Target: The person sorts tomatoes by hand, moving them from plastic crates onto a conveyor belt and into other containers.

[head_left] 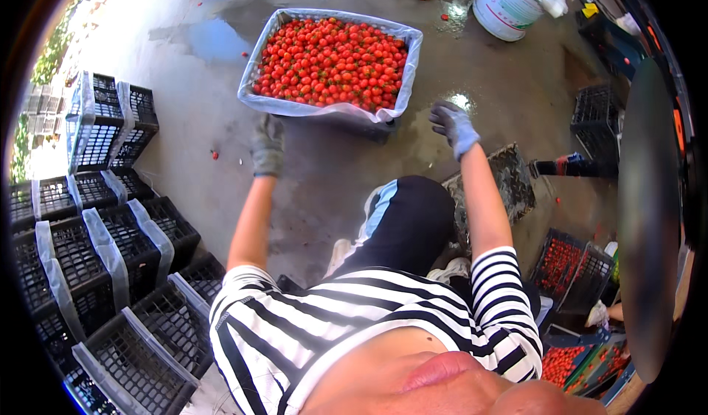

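A black crate lined with clear plastic (394,111) stands on the floor ahead of me, heaped with small red tomatoes (328,61). My left hand (267,144), in a grey glove, is just at the crate's near-left lower edge, slightly blurred, fingers stretched toward it; whether it touches cannot be told. My right hand (453,127), in a grey glove, hangs open off the crate's near-right corner, fingers apart and holding nothing. My knee in dark trousers is bent below the crate, between my forearms.
Stacked empty black crates (96,260) fill the left side. A white bucket (505,9) stands at back right. A metal plate (509,186) lies by my right leg. At lower right are crates of tomatoes (560,264) and a co-worker's hand (597,313).
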`<state>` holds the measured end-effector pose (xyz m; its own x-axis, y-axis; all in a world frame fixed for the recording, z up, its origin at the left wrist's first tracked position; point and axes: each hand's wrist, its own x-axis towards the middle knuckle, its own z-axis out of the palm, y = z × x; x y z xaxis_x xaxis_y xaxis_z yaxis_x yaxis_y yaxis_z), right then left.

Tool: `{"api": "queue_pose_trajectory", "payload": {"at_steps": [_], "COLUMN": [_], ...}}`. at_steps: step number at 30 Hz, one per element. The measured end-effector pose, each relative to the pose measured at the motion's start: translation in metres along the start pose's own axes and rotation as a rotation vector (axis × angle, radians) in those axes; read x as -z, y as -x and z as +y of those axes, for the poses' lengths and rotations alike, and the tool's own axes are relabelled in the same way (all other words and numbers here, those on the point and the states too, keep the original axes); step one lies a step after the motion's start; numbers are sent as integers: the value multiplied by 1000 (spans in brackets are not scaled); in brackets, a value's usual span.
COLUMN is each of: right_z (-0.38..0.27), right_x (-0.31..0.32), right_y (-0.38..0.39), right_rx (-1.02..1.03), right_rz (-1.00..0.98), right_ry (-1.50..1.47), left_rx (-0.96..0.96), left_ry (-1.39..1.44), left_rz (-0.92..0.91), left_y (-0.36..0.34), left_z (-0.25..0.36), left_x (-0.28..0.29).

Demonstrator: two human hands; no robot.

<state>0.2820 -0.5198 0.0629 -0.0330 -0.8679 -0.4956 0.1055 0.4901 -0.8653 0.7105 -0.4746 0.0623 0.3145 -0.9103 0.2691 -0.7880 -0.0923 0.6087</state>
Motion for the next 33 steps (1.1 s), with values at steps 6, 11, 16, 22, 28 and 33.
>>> {"api": "queue_pose_trajectory", "payload": {"at_steps": [6, 11, 16, 22, 28, 33], "right_z": [-25, 16, 115, 168, 217, 264], "right_x": [131, 166, 106, 101, 183, 291], "right_y": [228, 483, 698, 785, 785, 808], "right_rx": [249, 538, 467, 480, -73, -639], "right_rz": [315, 899, 1627, 1919, 2083, 2182], "right_ry": [-141, -189, -227, -260, 208, 319], "left_rx": [109, -94, -383, -636, -373, -492], "left_ry": [481, 936, 1388, 1461, 1370, 1151], "left_rz": [-314, -466, -896, -1168, -1533, -1812], "left_y": [114, 90, 152, 245, 315, 441], "left_z": [45, 184, 367, 424, 432, 504], "left_x": [-35, -61, -30, 13, 34, 8]}}
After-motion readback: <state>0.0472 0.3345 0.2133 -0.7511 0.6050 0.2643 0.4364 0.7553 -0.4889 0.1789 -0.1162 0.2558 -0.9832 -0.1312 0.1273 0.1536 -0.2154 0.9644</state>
